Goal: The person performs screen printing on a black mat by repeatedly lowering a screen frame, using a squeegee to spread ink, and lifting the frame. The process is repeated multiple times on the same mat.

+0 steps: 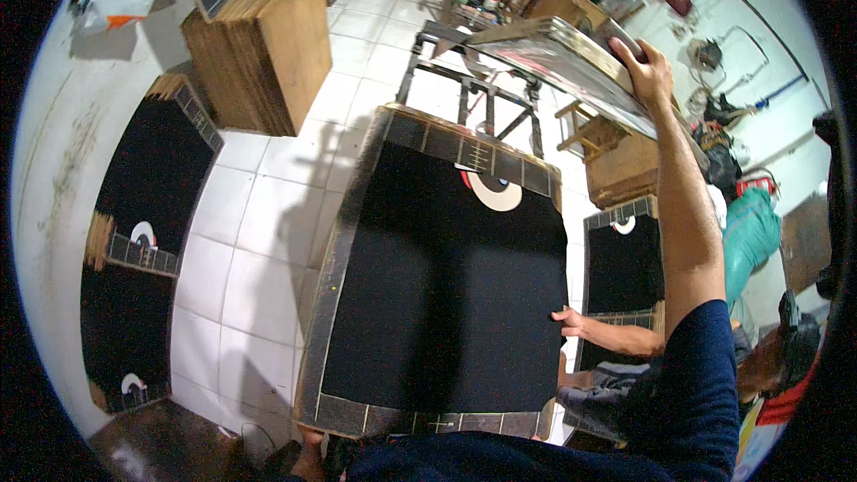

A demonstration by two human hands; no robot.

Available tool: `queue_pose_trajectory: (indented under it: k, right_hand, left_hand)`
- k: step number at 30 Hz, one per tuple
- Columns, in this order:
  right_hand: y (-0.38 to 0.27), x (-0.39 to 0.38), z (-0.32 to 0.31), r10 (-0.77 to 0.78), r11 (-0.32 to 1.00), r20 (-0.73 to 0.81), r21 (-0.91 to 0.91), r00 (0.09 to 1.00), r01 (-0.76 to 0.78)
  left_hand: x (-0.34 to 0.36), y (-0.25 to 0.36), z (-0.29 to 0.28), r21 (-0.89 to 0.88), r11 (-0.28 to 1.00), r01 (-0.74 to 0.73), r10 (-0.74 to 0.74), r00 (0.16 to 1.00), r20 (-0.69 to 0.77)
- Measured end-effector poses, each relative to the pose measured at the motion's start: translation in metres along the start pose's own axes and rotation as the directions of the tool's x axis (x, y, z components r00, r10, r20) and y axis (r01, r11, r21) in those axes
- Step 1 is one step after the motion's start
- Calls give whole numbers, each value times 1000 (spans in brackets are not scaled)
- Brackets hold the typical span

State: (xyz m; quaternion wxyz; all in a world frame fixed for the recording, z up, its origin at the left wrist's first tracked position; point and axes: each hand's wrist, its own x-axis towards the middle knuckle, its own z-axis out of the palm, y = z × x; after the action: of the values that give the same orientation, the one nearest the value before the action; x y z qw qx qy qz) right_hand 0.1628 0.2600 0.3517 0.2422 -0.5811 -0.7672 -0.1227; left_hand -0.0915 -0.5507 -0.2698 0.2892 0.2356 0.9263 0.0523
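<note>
My right hand [647, 73] is closed around the raised edge of a screen-printing frame [562, 49], which is tilted up at the far end of the board. A greyish bar [620, 38] lies under its fingers; I cannot tell its kind. Below the frame, a black fabric piece [446, 295] lies flat on a dark board [406, 131] with light ruled lines. A white curved print [495, 195] with red and blue parts sits near the fabric's far edge. Another person's hand [571, 321] touches the fabric's right edge. My left hand does not show.
To the left, black fabric on boards [147, 170] lines the wall, beside a tall stack of wooden boards [268, 49]. Another fabric-covered board [625, 259] stands at the right. A metal rack [473, 94] is beyond the board. A teal bundle [750, 232] hangs along the right wall.
</note>
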Motion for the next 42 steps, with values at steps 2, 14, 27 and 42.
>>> queue_pose_trajectory:
  k: [2,14,27,42]
  right_hand:
    - [3,2,2,-21,1000,8,-1,1000,21]
    - [9,5,7,-59,998,-40,-8,997,58]
    - [-3,-2,-4,-40,999,-5,17,999,40]
    - [-2,-24,-10,-145,989,-31,37,989,146]
  left_hand:
    - [-6,0,4,-8,998,-57,56,994,-90]
    - [-11,-28,-5,-253,957,144,-157,987,-30]
    - [78,248,-277,-184,700,-690,252,479,-841]
    - [-246,386,-430,401,481,-779,595,-46,-803]
